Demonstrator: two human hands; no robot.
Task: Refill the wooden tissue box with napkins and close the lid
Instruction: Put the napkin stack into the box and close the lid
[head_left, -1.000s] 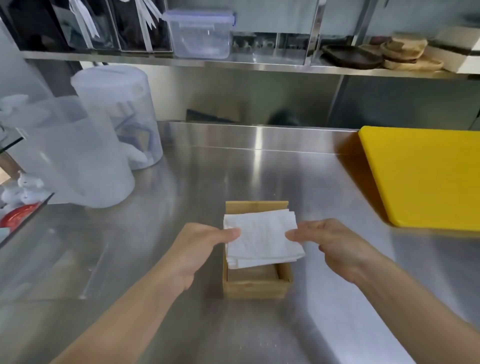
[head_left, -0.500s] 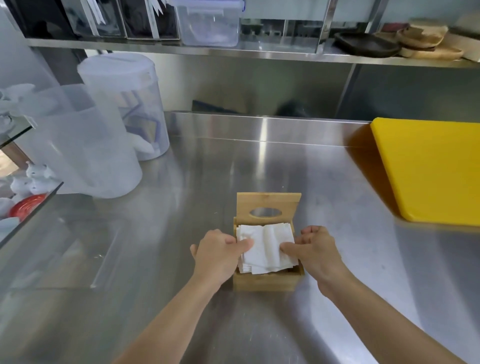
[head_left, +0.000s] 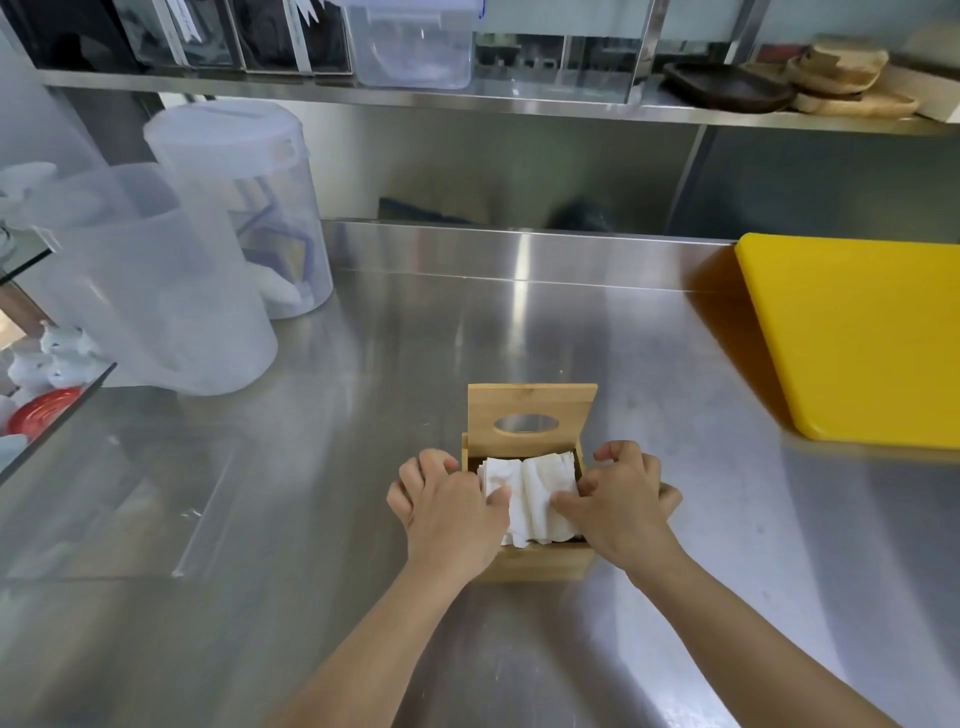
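A small wooden tissue box (head_left: 535, 565) stands on the steel counter, its hinged lid (head_left: 530, 415) with an oval slot tilted up at the far side. A stack of white napkins (head_left: 530, 493) sits bunched inside the box, its near edge sticking up over the front rim. My left hand (head_left: 447, 506) rests on the box's left side with the thumb pressing on the napkins. On the right side, my right hand (head_left: 623, 501) presses its thumb on the stack too. Both hands hide the box's side walls.
A yellow cutting board (head_left: 857, 338) lies at the right. Two translucent plastic containers (head_left: 171, 291) stand at the left rear. A glass shelf edge (head_left: 52, 415) with small white and red items lies far left. A steel shelf (head_left: 519, 106) with tubs and wooden plates runs overhead.
The napkin stack, held above the box a second ago, has been lowered into it. Both hands came down with it and now press on it. The lid stays up.
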